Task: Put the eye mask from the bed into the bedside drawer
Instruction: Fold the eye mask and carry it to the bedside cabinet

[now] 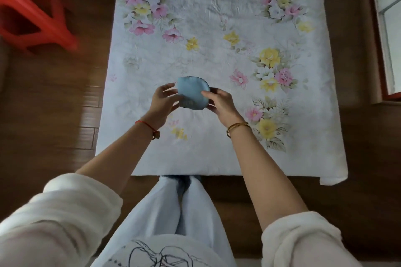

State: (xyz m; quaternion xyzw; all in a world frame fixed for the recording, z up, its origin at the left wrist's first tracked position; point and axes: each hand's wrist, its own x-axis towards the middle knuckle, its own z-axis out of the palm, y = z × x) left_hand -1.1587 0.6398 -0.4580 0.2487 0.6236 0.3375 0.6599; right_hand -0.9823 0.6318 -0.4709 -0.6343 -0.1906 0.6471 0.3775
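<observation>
A light blue eye mask (192, 91), folded into a rounded shape with a dark edge, is held above the floral bed sheet (217, 28). My left hand (165, 98) grips its left side with thumb and fingers. On the mask's right side, my right hand (219, 99) pinches it, thumb on top. Both hands hover over the near middle of the bed. No drawer is in view.
A red plastic stool (32, 11) stands on the dark wooden floor (50, 104) at the left. A window frame (386, 39) runs along the right edge. My legs in pale trousers (188, 206) touch the bed's near edge.
</observation>
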